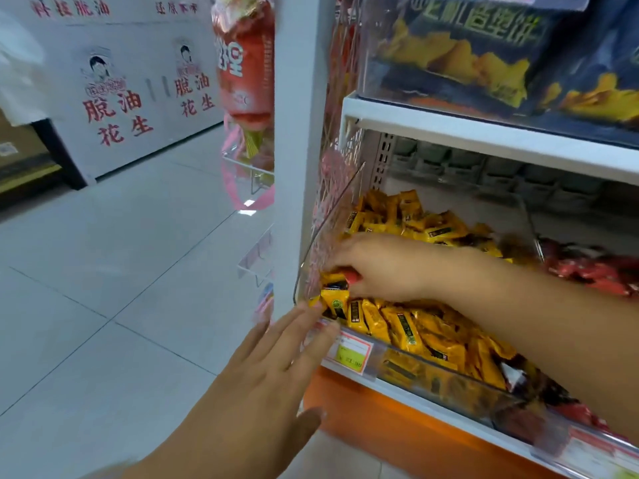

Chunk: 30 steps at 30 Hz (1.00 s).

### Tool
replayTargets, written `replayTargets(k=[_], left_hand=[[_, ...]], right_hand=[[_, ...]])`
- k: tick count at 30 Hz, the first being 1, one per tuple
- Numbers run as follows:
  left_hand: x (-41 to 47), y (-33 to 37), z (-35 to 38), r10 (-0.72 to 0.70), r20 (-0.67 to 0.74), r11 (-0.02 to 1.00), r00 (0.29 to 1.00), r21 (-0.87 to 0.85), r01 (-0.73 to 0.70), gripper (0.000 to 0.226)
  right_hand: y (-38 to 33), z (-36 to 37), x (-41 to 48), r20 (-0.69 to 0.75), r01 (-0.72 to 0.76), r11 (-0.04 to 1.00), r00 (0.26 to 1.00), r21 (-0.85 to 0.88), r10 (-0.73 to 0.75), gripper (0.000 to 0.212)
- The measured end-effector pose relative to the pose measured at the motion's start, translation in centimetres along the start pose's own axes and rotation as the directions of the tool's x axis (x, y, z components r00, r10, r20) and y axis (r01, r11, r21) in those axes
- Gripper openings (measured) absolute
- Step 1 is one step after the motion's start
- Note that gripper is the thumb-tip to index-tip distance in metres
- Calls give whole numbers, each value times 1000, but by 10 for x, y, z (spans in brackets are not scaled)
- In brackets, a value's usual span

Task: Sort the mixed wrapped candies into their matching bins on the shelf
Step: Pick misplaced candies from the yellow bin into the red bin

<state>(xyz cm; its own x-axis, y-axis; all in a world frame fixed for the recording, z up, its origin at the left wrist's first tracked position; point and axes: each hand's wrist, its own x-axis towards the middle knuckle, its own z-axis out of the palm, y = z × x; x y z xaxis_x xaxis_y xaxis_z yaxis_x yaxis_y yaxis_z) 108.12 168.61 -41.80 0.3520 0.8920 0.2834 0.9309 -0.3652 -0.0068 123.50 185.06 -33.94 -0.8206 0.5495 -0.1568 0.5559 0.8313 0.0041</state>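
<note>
right hand (380, 267): pinches red candy (352, 277) amid yellow candies (404, 326); left hand (262, 378): fingers straight

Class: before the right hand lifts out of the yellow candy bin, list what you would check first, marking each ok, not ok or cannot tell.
1. Right hand inside the yellow bin: ok.
2. Grip on the red piece, fingers curled round it: ok.
3. Grip firm enough to lift: cannot tell.
4. Left hand open, fingertips at the bin's front corner: ok.
5. Red candies in view in the neighbouring compartment: ok.
6. No other strays among the yellow candies: cannot tell.
</note>
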Motion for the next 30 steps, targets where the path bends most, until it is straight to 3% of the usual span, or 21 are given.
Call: replayTargets(k=[2, 6, 11, 14, 18, 20, 22, 25, 30], left_hand=[[-1, -2, 0, -13, -7, 1000, 1000, -2, 13, 79], [-3, -6, 1, -44, 23, 999, 999, 9, 44, 81], [-2, -3, -4, -72, 56, 997, 996, 4, 72, 81], [-1, -2, -7, -104, 60, 993, 993, -41, 107, 79], [-2, -3, -9, -139, 128, 985, 982, -81, 150, 81], [-2, -3, -10, -143, 150, 984, 978, -87, 157, 82], [-1, -4, -11, -127, 175, 983, 976, -109, 148, 81], [-2, -4, -14, -134, 188, 982, 973, -106, 156, 79], [0, -3, -21, -125, 241, 953, 963, -242, 184, 80]], right_hand=[[9, 11, 2, 10, -81, 997, 997, -1, 81, 50], [24, 10, -16, -84, -217, 959, 968, 180, 235, 59], [16, 5, -26, -325, -255, 964, 908, 70, 263, 58], [20, 4, -23, -379, -288, 954, 876, 89, 300, 66], [25, 0, -29, -427, -304, 936, 833, 176, 351, 49], [19, 0, -30, -376, -186, 954, 887, 236, 267, 39], [10, 7, -26, -175, -148, 949, 964, 278, 202, 40], [9, 25, -9, 62, -144, 975, 989, 170, 135, 42], [11, 28, 1, 107, -137, 982, 987, 131, 123, 40]])
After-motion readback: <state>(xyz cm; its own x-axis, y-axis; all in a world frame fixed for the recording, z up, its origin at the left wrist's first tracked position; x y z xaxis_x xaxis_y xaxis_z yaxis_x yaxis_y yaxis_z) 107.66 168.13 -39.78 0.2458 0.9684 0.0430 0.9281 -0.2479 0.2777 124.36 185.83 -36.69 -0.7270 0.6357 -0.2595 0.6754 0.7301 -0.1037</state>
